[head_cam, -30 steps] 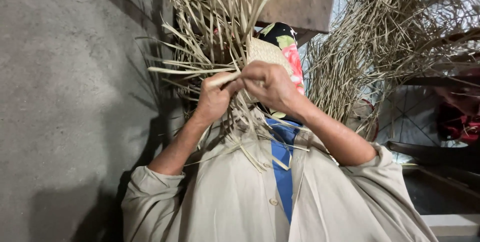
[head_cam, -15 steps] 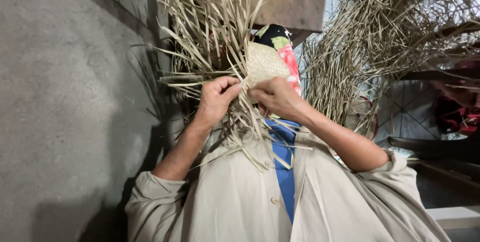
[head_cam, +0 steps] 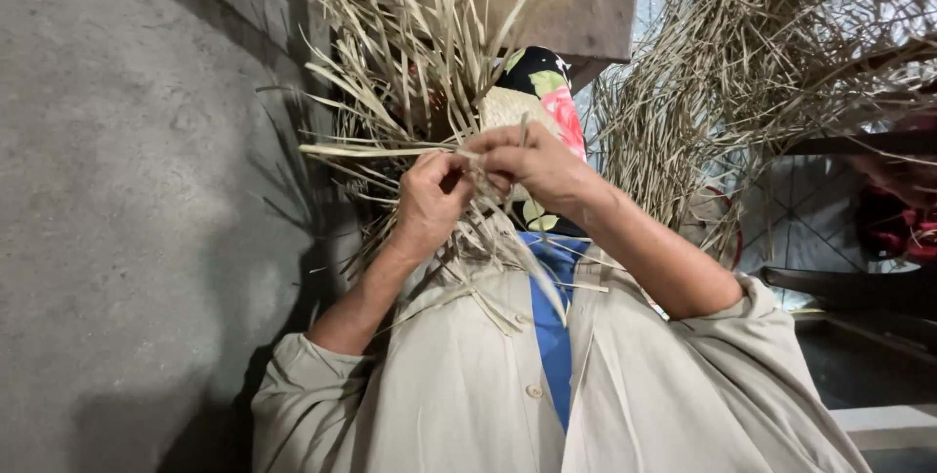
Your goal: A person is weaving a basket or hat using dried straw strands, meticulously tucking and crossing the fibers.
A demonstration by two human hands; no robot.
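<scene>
- In the middle, both hands pinch dry straw strips [head_cam: 390, 92]: the left hand [head_cam: 429, 202] and the right hand [head_cam: 532, 163].
- They have moved a little lower on the woven piece [head_cam: 508, 107], so the weaving goes on.

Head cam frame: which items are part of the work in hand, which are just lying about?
In hand:
- left hand and right hand, both pinching pale dried straw strips
- small woven straw piece that the strips fan out from

Lying about:
- big loose heap of dried straw
- brown wooden board
- grey concrete floor
- black floral cloth under the weave
</scene>
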